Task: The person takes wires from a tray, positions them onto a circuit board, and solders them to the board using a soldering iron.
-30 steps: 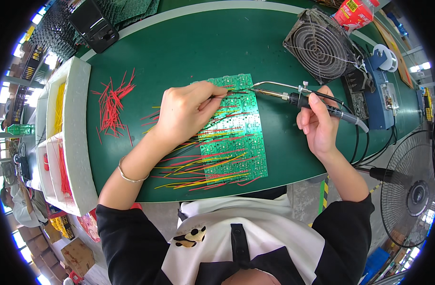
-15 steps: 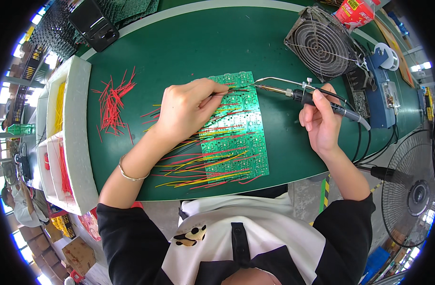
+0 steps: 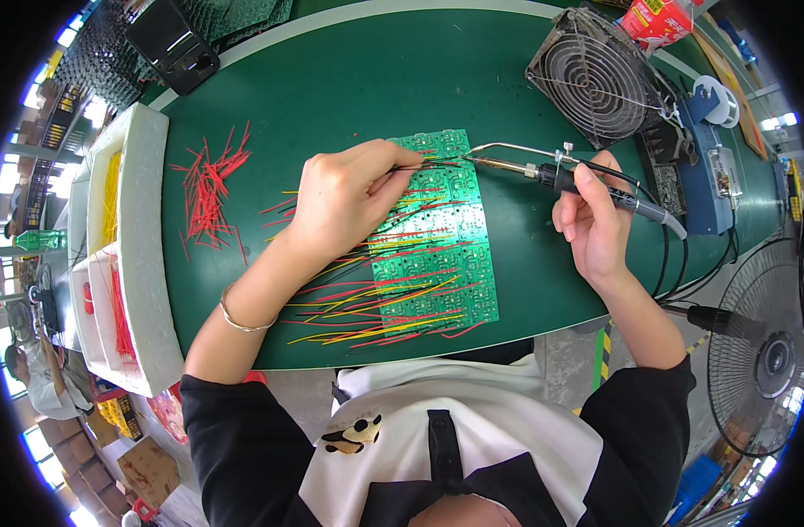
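- Near-static over the last half second: left hand [image 3: 345,198] still pinching a dark wire [image 3: 444,164] between thumb and finger.
- Right hand [image 3: 599,220] still wrapped round soldering iron [image 3: 555,178], tip at circuit board's [image 3: 468,233] 1 o'clock; contact unclear.
- Board mid-counter [image 3: 375,70], partly under left hand; loose red wires [image 3: 210,189] at its 9 o'clock.
- My read: joint unfinished, steadiness matters.

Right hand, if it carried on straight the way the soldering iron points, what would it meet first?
Likely the dark wires over the green circuit board, close to the tip of the soldering iron; the left hand lies beyond. One view leaves depth unclear.
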